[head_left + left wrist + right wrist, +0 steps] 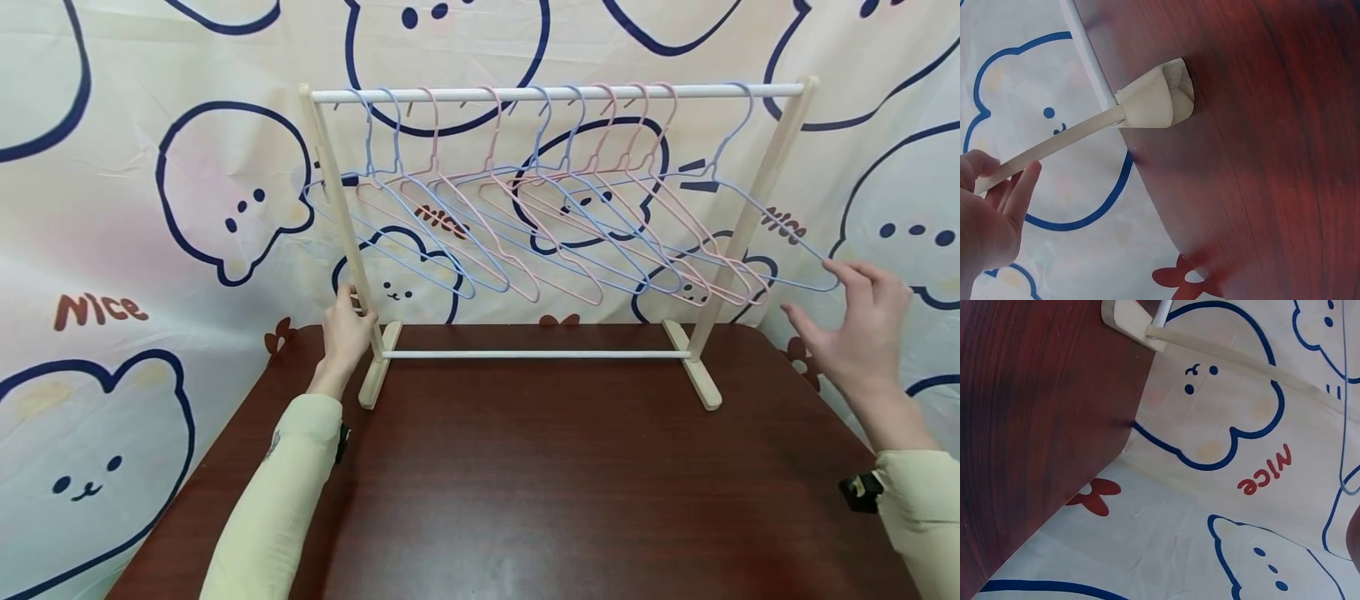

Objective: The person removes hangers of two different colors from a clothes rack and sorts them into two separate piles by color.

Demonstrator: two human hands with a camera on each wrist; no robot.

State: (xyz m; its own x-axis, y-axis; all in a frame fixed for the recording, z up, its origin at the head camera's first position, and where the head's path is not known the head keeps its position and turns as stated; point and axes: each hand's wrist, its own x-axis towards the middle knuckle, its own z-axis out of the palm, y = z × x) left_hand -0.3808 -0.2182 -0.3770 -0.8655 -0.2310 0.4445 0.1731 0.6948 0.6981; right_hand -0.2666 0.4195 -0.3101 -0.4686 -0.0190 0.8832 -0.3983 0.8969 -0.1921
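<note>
A wooden clothes rack (330,158) with a white top rail (465,95) stands on the table. My left hand (347,333) grips its left post; in the left wrist view, the fingers and thumb of that hand (997,212) are around the wooden post (1060,142). At the right end of the rail hangs a blue hanger (776,221), apart from the others. My right hand (862,333) is at its outer corner, fingertips against the wire and thumb held away. The right wrist view shows part of this blue hanger (1344,437) and only a sliver of the hand.
Several pink hangers (491,154) and blue hangers (396,142) hang from the rail, overlapping in the middle and left. A lower white bar (536,355) joins the rack's feet (693,367). The dark brown table (540,483) meets a patterned cloth backdrop (225,183).
</note>
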